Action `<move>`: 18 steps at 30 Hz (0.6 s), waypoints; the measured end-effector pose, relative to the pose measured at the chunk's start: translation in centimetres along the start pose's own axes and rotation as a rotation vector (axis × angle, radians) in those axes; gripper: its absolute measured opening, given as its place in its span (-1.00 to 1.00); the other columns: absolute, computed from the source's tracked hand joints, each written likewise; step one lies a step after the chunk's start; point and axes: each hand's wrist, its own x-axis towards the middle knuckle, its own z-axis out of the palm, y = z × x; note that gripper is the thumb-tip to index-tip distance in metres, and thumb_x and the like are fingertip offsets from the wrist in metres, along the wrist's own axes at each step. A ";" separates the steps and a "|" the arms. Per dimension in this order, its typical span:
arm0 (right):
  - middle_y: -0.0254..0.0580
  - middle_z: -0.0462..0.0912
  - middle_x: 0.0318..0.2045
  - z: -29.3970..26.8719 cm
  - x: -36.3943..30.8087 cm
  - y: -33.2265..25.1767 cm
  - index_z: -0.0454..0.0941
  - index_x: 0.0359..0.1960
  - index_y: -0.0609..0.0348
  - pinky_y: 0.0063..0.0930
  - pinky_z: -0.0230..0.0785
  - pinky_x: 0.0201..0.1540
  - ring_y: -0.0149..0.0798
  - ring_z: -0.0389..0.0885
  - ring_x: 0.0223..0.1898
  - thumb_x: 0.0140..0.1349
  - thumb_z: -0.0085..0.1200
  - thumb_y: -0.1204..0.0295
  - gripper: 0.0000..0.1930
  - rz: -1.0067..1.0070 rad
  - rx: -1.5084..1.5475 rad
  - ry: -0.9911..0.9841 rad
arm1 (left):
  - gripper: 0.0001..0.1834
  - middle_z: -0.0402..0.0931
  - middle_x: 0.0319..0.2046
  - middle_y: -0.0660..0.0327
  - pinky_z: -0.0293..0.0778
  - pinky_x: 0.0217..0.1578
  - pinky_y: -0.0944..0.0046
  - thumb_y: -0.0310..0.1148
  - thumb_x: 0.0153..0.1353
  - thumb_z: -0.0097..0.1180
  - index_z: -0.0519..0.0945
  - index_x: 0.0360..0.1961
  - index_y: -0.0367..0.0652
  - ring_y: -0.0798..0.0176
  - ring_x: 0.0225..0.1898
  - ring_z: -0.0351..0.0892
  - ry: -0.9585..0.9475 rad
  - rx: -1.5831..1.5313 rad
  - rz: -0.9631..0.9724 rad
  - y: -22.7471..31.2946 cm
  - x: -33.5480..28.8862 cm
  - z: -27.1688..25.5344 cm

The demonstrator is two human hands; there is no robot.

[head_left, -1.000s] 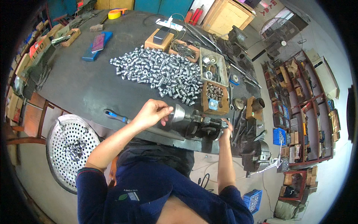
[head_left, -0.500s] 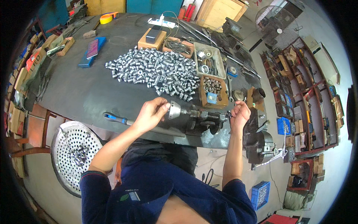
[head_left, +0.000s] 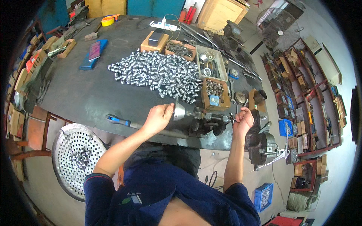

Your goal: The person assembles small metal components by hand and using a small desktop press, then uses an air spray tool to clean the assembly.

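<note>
A hand-operated spindle fixture (head_left: 211, 119) lies along the table's front edge, with a silver cone-shaped chuck (head_left: 180, 112) at its left end. My left hand (head_left: 160, 116) is closed at the chuck's left face, thumb and fingers together; what they pinch is hidden. A thin upright piece shows just above those fingertips. At the fixture's right end, my right hand (head_left: 244, 119) is closed around a small dark lever (head_left: 232, 117), mostly covered by the fingers. Behind the fixture spreads a large heap of shiny metal fittings (head_left: 154, 73).
A blue-handled tool (head_left: 117, 119) lies left of my left hand. Boxes of small parts (head_left: 215, 94) and a grey tray (head_left: 212, 51) stand behind the fixture. A bench vise (head_left: 263, 147) is at the right. A perforated metal stool (head_left: 68, 165) holds several fittings.
My left hand has shifted slightly right and down against the chuck, its fingers more tucked in. The right hand has dropped a little at the lever.
</note>
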 end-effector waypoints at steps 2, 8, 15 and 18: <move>-0.45 0.16 -0.76 0.0 -0.3 -0.2 0.39 -0.44 0.40 -0.71 -0.14 -0.68 -0.58 0.04 -0.72 0.03 -0.18 0.51 -0.84 0.003 0.023 0.022 | -0.54 0.28 -0.74 -0.03 0.26 -0.57 0.12 -0.13 0.24 -0.20 0.41 -0.57 -0.36 0.05 -0.64 0.30 0.010 0.049 0.063 -0.5 -0.1 0.2; -0.48 0.12 -0.76 -1.0 -2.4 -1.2 0.38 -0.45 0.36 -0.73 -0.18 -0.71 -0.62 0.02 -0.73 0.07 -0.14 0.44 -0.82 0.014 0.066 0.017 | -0.55 0.23 -0.77 -0.04 0.24 -0.60 0.15 -0.17 0.24 -0.18 0.42 -0.61 -0.37 0.08 -0.71 0.25 -0.043 -0.160 -0.108 -0.3 -0.5 0.5; -0.49 0.14 -0.79 -5.1 -7.4 0.1 0.39 -0.50 0.33 -0.73 -0.20 -0.77 -0.61 0.02 -0.77 0.05 -0.11 0.35 -0.77 0.228 -0.012 0.012 | -0.45 0.25 -0.81 0.34 0.18 -0.67 0.35 -0.07 0.26 -0.22 0.40 -0.67 -0.34 0.43 -0.72 0.20 -0.107 -0.313 -0.268 -1.4 -0.9 0.1; -0.50 0.17 -0.78 -5.7 -6.4 3.7 0.42 -0.53 0.27 -0.72 -0.20 -0.77 -0.60 0.03 -0.77 0.06 -0.16 0.44 -0.84 0.389 -0.051 0.184 | -0.48 0.25 -0.81 0.34 0.13 -0.71 0.41 -0.07 0.26 -0.21 0.39 -0.69 -0.27 0.49 -0.75 0.20 -0.129 -0.368 -0.286 -0.9 -0.6 -0.1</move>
